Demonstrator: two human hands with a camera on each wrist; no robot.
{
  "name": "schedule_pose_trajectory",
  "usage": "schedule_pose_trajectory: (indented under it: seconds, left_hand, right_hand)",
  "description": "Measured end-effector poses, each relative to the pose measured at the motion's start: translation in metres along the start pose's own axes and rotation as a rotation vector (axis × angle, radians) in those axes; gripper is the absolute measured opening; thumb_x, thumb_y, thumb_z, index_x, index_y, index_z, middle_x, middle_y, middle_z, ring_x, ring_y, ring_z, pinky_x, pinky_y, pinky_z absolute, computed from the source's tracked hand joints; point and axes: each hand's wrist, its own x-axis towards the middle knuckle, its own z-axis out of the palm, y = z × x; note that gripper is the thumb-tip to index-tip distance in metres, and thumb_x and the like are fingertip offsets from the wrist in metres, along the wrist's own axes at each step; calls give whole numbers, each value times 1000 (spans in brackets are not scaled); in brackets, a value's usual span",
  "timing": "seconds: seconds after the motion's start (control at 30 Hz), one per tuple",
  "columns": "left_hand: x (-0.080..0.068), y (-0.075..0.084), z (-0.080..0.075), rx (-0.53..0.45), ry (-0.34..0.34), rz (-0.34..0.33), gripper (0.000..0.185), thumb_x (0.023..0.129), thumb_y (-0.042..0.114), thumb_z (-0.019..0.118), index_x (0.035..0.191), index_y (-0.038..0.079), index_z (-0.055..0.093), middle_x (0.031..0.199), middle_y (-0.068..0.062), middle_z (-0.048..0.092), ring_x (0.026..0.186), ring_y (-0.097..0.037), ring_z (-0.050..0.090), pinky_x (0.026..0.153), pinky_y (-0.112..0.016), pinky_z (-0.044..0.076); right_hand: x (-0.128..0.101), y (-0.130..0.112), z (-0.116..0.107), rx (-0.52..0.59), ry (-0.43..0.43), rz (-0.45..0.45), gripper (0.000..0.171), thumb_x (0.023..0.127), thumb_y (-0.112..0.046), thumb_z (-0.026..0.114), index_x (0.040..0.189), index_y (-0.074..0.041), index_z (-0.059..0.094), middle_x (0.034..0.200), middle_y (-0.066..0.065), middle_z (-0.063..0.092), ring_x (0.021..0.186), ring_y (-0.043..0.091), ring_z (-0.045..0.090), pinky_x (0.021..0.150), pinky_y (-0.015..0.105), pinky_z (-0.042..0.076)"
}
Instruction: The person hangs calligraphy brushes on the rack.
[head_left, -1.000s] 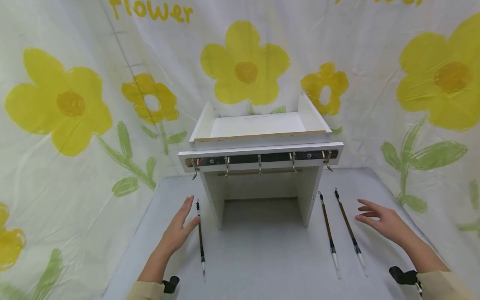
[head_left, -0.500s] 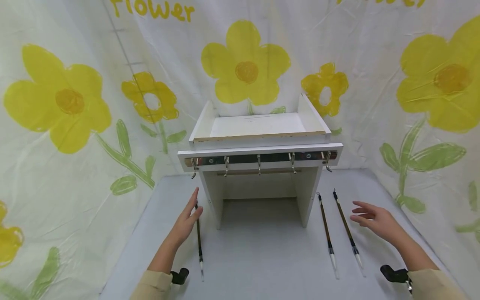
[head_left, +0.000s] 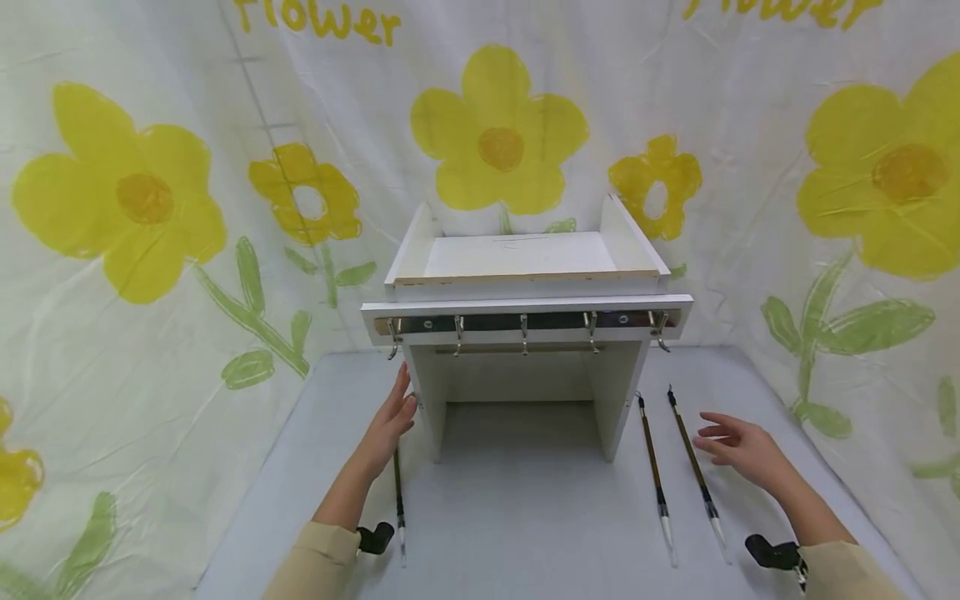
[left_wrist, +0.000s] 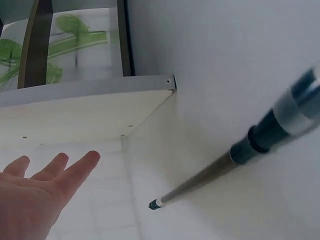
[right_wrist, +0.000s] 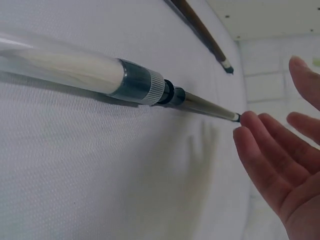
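Note:
My left hand (head_left: 390,425) hovers by the left side of a white wooden rack, fingers extended, holding nothing. It overlaps the upper handle of a calligraphy brush (head_left: 399,492) lying on the table, which the left wrist view shows as a dark-ferruled brush (left_wrist: 200,177) beside the hand. On the other side, my right hand (head_left: 738,450) is over the table with relaxed, slightly bent fingers and holds nothing. Just left of it lies a brush (head_left: 692,458) with a clear cap over its white tip, large in the right wrist view (right_wrist: 135,82). Another capped brush (head_left: 654,467) lies nearer the rack.
The white rack (head_left: 525,287) stands at the middle back, with a tray-like top and a front bar carrying several metal hooks (head_left: 524,333). Its lower part is an open-fronted space. A white curtain (head_left: 300,100) with painted yellow flowers hangs around the pale table (head_left: 517,525).
My left hand has moved forward and right, closer to the rack's side and over the left brush's handle. My right hand has drifted slightly left toward the outer right brush. The brushes stay put.

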Motion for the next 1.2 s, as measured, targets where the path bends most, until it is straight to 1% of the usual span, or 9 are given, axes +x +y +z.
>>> schedule_pose_trajectory:
  seconds: [0.13,0.3,0.47,0.57,0.67,0.87,1.0,1.07,1.2]
  left_hand:
    - [1,0,6,-41,1,-26,64,110,38,39,163,36,3,171,-4,2,152,-44,19,116,-68,28]
    - [2,-2,13,-65,37,-81,64,109,43,39,164,30,8,171,-7,6,152,-43,22,115,-65,32]
    - [0,-5,18,-44,77,-104,65,109,43,40,164,23,12,170,-11,13,151,-42,24,112,-64,37]
    - [-1,-6,20,-34,86,-91,66,109,44,39,164,20,12,169,-13,15,151,-43,26,111,-64,38]
    - [1,-7,23,-54,90,-82,66,108,47,39,164,22,14,169,-11,16,151,-41,26,110,-65,38]
    - [2,-9,27,-64,88,-76,67,108,50,39,164,23,15,169,-10,17,151,-42,26,109,-68,38]
    - [3,-11,28,-72,97,-66,64,108,47,39,163,22,17,169,-10,19,150,-42,27,109,-68,38]
    - [3,-12,27,-78,101,-64,64,108,46,40,163,22,18,168,-10,20,150,-41,28,108,-68,39]
    - [3,-11,27,-91,100,-66,65,108,47,40,163,22,18,168,-10,20,150,-41,28,108,-69,38]
  right_hand:
    - [3,2,2,-7,-1,22,68,96,-30,71,145,10,44,124,33,64,93,30,73,68,28,61]
    - [8,8,6,-23,11,94,75,96,-35,71,146,12,39,124,35,63,84,26,74,70,35,62]
    - [10,9,12,2,2,181,79,95,-34,72,146,14,37,124,37,61,79,24,74,69,37,62]
    - [11,9,13,-7,6,214,79,93,-36,73,144,14,38,125,39,59,74,23,73,68,38,62]
    - [10,9,14,-18,18,233,79,93,-36,74,143,14,39,125,40,58,73,22,73,69,39,62]
    - [12,5,19,4,0,255,79,92,-33,75,143,15,39,125,40,57,82,25,72,71,39,62]
    - [16,0,23,0,8,254,78,89,-28,79,141,15,41,119,37,59,84,26,69,69,37,62]
    - [18,-1,25,-20,13,247,77,87,-25,80,140,16,42,116,35,60,83,24,67,68,36,62]
    - [22,-3,28,-98,6,235,75,85,-23,82,137,16,45,106,29,64,75,20,65,65,37,59]
